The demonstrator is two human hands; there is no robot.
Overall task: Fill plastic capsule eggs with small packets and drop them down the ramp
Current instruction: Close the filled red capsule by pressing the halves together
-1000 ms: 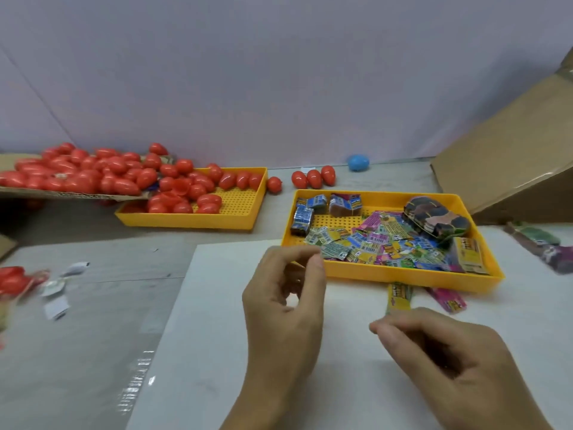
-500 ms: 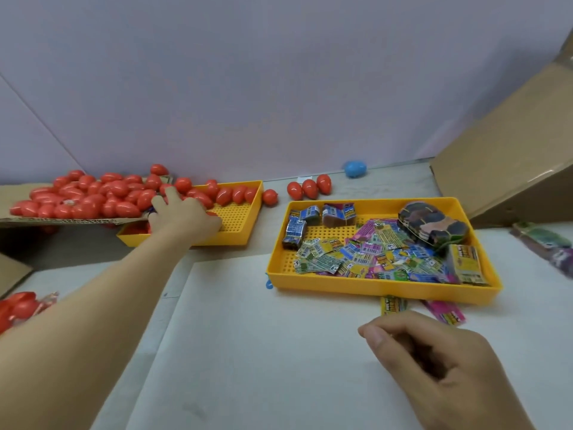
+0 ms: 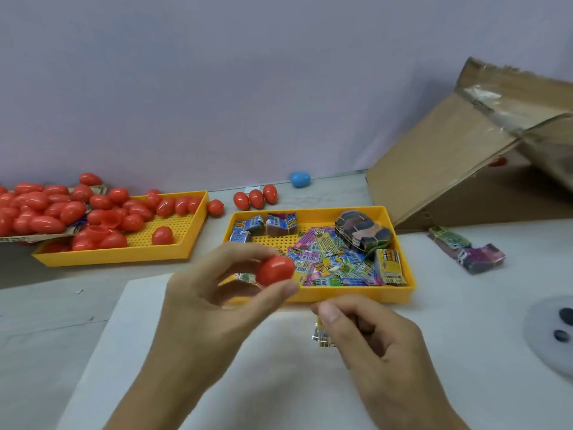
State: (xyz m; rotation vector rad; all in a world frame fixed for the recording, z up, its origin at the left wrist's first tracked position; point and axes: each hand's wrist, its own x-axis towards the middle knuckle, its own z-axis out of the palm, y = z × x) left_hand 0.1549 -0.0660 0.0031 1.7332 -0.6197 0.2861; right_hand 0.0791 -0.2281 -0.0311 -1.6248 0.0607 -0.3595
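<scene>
My left hand (image 3: 214, 302) holds a red capsule egg (image 3: 274, 270) between thumb and fingertips, just in front of the yellow packet tray (image 3: 356, 294). My right hand (image 3: 375, 346) is curled beside it, pinching a small folded packet (image 3: 322, 336) above the white sheet (image 3: 279, 386). The packet tray holds several colourful packets (image 3: 328, 259). A second yellow tray (image 3: 117, 254) at the left holds many red eggs (image 3: 102, 218). The cardboard ramp (image 3: 449, 156) rises at the right.
Three red eggs (image 3: 255, 197) and a blue egg (image 3: 300, 179) lie by the back wall. Bundled packets (image 3: 468, 251) lie right of the packet tray. More red eggs sit on cardboard (image 3: 37, 206) at far left. A grey disc (image 3: 555, 330) is at the right edge.
My left hand reached to the egg tray, took a red egg and came back in front of the packet tray. My right hand stayed low, holding its packet.
</scene>
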